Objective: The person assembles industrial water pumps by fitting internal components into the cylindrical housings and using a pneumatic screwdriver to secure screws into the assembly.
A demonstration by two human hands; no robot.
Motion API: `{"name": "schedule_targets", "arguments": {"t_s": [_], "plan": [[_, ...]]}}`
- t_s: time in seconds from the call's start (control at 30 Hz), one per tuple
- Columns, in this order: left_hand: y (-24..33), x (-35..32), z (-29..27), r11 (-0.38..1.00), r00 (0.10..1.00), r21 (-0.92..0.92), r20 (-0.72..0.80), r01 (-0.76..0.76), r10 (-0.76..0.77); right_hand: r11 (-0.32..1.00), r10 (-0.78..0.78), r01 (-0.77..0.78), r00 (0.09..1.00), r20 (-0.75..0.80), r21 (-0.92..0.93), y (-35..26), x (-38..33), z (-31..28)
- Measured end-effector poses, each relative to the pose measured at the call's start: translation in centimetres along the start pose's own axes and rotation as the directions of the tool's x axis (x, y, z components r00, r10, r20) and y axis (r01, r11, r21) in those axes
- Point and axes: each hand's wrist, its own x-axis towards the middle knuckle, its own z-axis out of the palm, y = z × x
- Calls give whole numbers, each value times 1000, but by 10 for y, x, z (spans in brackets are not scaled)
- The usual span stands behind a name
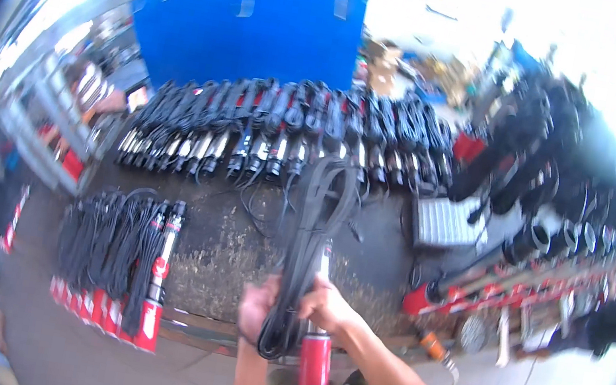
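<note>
Head view, one frame, motion blur toward the rim. Both hands meet just below centre, at about 6 o'clock in the picture. The left hand [257,307] is closed around the lower part of a long looped bundle of black cable [309,249]; the fingers are wrapped tight and nothing else is in the grip. The right hand [324,305] is closed on the same bundle from the other side, touching it, thumb side up; whether it also clamps the cylinder behind cannot be told. The cable loop stands nearly upright, its top bend at 12 o'clock from the hands, its lower end hanging just below the left fist. Behind it, a slim cylindrical unit with a red base [314,361] points down toward 6 o'clock, close to the torso. Surroundings: a long row of like units with coiled black leads [284,136] lies across the dark workbench [226,252] at 12 o'clock; a smaller batch with red ends [125,276] lies at 9 o'clock; a blue panel [254,23] stands beyond. Judgement: the step in hand is gathering the lead into a tidy hank beside its unit. The next move seems to call for keeping the loops even and the grip firm, so no strand slips free.
</note>
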Motion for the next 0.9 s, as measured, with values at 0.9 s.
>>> {"name": "schedule_targets", "arguments": {"t_s": [0.9], "plan": [[-52,-33,-105,-367,980,921,-61,128,189,326,-411,-60,890,-198,-943,212,-67,-135]]}}
